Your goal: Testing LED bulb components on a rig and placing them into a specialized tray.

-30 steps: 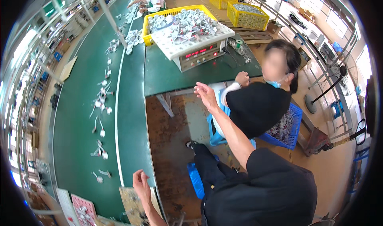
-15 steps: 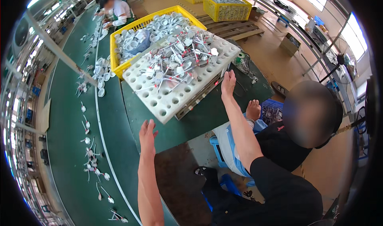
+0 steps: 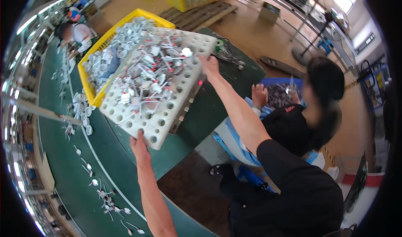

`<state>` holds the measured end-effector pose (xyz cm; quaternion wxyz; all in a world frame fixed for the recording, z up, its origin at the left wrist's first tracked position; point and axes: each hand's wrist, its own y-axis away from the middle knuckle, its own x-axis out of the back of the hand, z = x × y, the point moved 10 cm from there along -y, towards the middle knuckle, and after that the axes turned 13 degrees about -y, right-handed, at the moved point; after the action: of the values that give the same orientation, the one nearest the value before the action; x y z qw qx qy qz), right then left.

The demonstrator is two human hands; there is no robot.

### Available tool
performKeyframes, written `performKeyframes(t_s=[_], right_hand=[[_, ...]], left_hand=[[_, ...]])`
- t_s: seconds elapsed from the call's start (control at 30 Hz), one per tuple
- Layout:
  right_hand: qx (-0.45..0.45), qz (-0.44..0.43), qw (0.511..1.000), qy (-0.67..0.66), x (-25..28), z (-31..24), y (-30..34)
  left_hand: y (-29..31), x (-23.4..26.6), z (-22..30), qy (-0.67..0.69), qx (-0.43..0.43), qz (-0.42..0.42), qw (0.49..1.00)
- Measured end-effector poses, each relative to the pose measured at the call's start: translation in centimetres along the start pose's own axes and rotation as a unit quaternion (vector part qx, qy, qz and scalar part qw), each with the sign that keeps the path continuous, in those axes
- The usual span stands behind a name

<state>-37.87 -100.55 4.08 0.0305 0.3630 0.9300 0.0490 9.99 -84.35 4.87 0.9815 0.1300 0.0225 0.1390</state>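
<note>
Both hands [image 3: 140, 147] [image 3: 209, 64] now seemingly gripping white perforated tray [image 3: 159, 120], previously untouched.

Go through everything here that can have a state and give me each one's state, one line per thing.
White perforated tray: gripped at two edges, tilted, heaped with small white-and-red parts.
Left hand: closed on the tray's near edge.
Right hand: closed on the tray's far edge.
Yellow crate: open-topped, full of white parts, partly under the tray.
Green conveyor belt: scattered with small white parts.
Seated co-worker's hand: resting by a blue bin of dark parts.
</note>
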Motion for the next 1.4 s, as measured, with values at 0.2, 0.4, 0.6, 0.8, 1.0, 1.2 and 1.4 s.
performKeyframes(t_s=[0.2, 0.4, 0.6, 0.8, 1.0, 1.2, 1.4], right_hand=[[-0.015, -0.102, 0.987, -0.119, -1.5, -1.1, 0.7], [-0.110, -0.087, 0.990, 0.008, 0.4, -3.1, 2.6], [-0.112, -0.150, 0.982, -0.031, -0.3, -4.4, 2.5], [-0.140, -0.223, 0.955, -0.138, -2.6, -3.8, 1.5], [-0.156, -0.321, 0.920, -0.162, -6.0, -5.3, 1.2], [-0.187, -0.443, 0.864, -0.153, -17.3, -4.2, -5.0], [-0.278, -0.568, 0.747, -0.204, -25.7, -2.8, -6.6]], left_hand=[[1.7, 0.6, 2.2, -0.097, -0.061, -0.009, 0.993], [6.6, 0.5, 5.4, -0.170, -0.040, 0.049, 0.983], [11.6, -0.8, 7.8, -0.203, -0.040, 0.126, 0.970], [17.5, -4.5, 9.6, -0.143, -0.023, 0.203, 0.968], [21.4, -7.0, 11.7, -0.214, 0.025, 0.357, 0.909], [17.7, -12.7, 9.6, -0.217, 0.057, 0.457, 0.861], [15.7, -19.4, 7.0, -0.161, 0.109, 0.563, 0.803]])
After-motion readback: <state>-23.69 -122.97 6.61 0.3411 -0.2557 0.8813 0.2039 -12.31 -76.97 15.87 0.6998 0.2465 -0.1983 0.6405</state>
